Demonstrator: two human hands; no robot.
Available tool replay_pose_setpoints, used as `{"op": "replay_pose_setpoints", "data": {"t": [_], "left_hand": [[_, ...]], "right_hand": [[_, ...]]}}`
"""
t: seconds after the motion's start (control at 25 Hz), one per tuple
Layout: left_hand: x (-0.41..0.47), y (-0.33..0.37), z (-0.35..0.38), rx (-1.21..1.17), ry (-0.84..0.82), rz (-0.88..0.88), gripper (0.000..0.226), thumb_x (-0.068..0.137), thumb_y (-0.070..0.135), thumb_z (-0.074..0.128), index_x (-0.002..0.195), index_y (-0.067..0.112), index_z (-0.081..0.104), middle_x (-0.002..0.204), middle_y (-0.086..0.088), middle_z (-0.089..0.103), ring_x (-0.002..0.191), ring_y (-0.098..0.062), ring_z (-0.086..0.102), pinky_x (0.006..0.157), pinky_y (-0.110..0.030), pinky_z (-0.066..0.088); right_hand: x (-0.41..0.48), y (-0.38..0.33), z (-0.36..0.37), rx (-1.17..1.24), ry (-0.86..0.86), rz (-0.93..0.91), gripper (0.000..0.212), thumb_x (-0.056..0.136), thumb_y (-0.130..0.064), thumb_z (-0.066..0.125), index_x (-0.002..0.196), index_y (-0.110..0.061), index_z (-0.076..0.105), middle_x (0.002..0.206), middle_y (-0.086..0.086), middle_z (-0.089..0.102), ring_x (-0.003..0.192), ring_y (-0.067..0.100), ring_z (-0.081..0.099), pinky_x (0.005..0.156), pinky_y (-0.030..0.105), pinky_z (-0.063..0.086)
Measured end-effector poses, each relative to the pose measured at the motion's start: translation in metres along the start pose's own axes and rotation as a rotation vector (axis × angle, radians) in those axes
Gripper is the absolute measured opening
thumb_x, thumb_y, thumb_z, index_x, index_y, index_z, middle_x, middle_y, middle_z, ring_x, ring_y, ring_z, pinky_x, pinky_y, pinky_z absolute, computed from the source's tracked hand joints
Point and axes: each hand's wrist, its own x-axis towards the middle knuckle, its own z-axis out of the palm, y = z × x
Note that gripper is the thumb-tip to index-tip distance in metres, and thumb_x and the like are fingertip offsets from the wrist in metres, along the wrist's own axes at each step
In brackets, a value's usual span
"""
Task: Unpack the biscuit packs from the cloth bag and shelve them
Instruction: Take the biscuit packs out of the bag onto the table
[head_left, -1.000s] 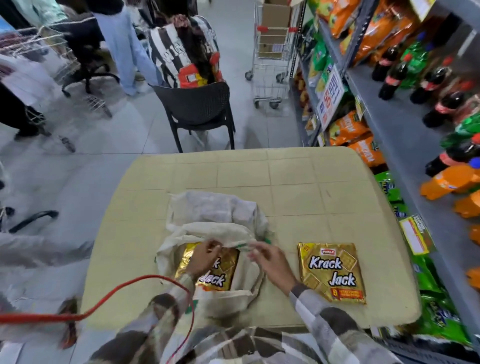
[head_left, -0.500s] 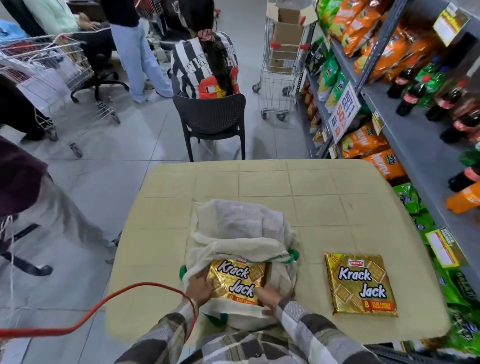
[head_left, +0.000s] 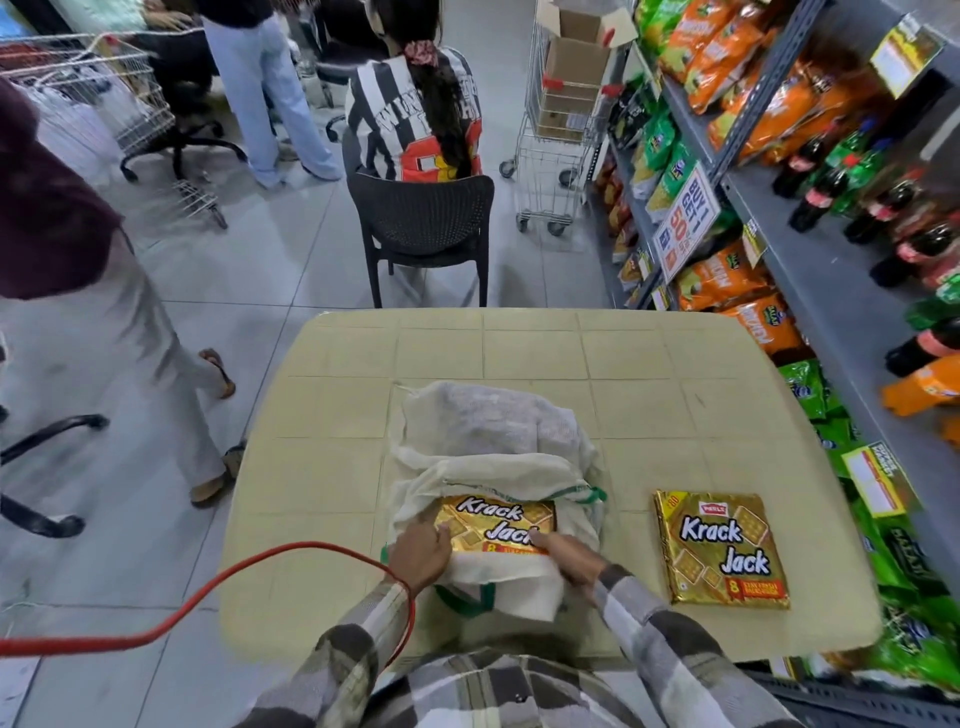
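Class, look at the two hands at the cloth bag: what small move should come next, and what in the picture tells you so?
Probably draw the biscuit pack out of the cloth bag toward the person. Both the left hand and right hand are at its near edge, but its far part sits under the bag's rim, while another pack already lies free on the table.

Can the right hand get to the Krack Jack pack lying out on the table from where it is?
Probably yes: the loose pack lies flat beside the right hand, with bare table between.

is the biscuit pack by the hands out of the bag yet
Partly in. The biscuit pack shows through the cloth bag's open mouth, with cloth over its near edge.
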Motion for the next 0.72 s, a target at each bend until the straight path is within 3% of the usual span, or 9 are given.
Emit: {"op": "replay_pose_setpoints", "data": {"t": [0.12,0.28,0.32,0.4,0.44,0.52,0.64,0.72], "left_hand": [[-0.001,-0.005,0.004,-0.147,-0.103,0.060,0.051,0.104,0.035,0.035,0.151,0.015,0.030,0.140,-0.012,0.055,0.124,-0.029,0.056,0.102,-0.032,0.040],[-0.002,-0.023,0.010,-0.358,-0.292,0.099,0.067,0.094,0.043,0.056,0.149,0.015,0.030,0.141,-0.009,0.053,0.127,-0.028,0.054,0.109,-0.041,0.042],[-0.004,-0.025,0.011,-0.470,-0.335,0.100,0.077,0.084,0.047,0.062,0.148,0.014,0.034,0.138,-0.009,0.055,0.127,-0.029,0.054,0.110,-0.045,0.043],[-0.006,-0.032,0.015,-0.605,-0.353,0.032,0.087,0.066,0.055,0.070,0.138,0.010,0.046,0.130,-0.013,0.061,0.123,-0.031,0.058,0.108,-0.048,0.045],[-0.007,-0.035,0.017,-0.621,-0.341,-0.002,0.085,0.066,0.054,0.073,0.133,0.008,0.050,0.126,-0.017,0.062,0.118,-0.032,0.059,0.107,-0.046,0.045],[-0.008,-0.040,0.023,-0.633,-0.323,-0.047,0.066,0.076,0.041,0.077,0.125,0.003,0.052,0.119,-0.020,0.063,0.105,-0.027,0.061,0.102,-0.043,0.046],[-0.012,-0.041,0.023,-0.724,-0.331,-0.072,0.038,0.079,0.028,0.079,0.102,0.011,0.054,0.114,-0.018,0.065,0.097,-0.026,0.063,0.088,-0.040,0.052],[-0.021,-0.034,0.015,-0.793,-0.261,-0.087,0.042,0.071,0.031,0.085,0.089,0.014,0.051,0.107,-0.020,0.067,0.093,-0.031,0.068,0.080,-0.037,0.051]], "right_hand": [[-0.007,-0.002,-0.018,-0.047,-0.078,0.016,0.049,0.090,-0.038,0.067,0.127,-0.009,0.055,0.125,0.013,0.065,0.113,0.030,0.062,0.104,0.045,0.050],[-0.013,0.008,-0.025,-0.161,-0.094,0.024,0.068,0.079,-0.036,0.080,0.129,-0.008,0.042,0.135,0.018,0.056,0.119,0.030,0.059,0.100,0.043,0.051],[-0.014,0.010,-0.027,-0.134,-0.119,0.016,0.073,0.077,-0.034,0.081,0.134,-0.012,0.041,0.135,0.018,0.057,0.112,0.027,0.061,0.092,0.040,0.052],[-0.018,0.009,-0.032,-0.145,-0.198,0.018,0.079,0.078,-0.029,0.081,0.144,-0.024,0.037,0.134,0.016,0.060,0.080,0.014,0.060,0.067,0.028,0.049],[-0.020,0.009,-0.035,-0.181,-0.209,0.020,0.080,0.080,-0.027,0.079,0.146,-0.029,0.033,0.131,0.015,0.061,0.064,0.009,0.051,0.055,0.023,0.041],[-0.022,0.011,-0.037,-0.222,-0.179,0.012,0.080,0.083,-0.028,0.076,0.147,-0.034,0.029,0.126,0.013,0.062,0.055,0.006,0.041,0.047,0.020,0.031],[-0.037,0.013,-0.030,-0.163,-0.113,-0.026,0.061,0.089,-0.048,0.064,0.141,-0.028,0.039,0.124,0.007,0.061,0.057,0.006,0.043,0.044,0.017,0.029],[-0.046,0.019,-0.026,-0.039,-0.054,-0.118,0.049,0.096,-0.044,0.056,0.138,-0.020,0.047,0.127,0.005,0.063,0.075,0.012,0.059,0.045,0.017,0.037]]}}
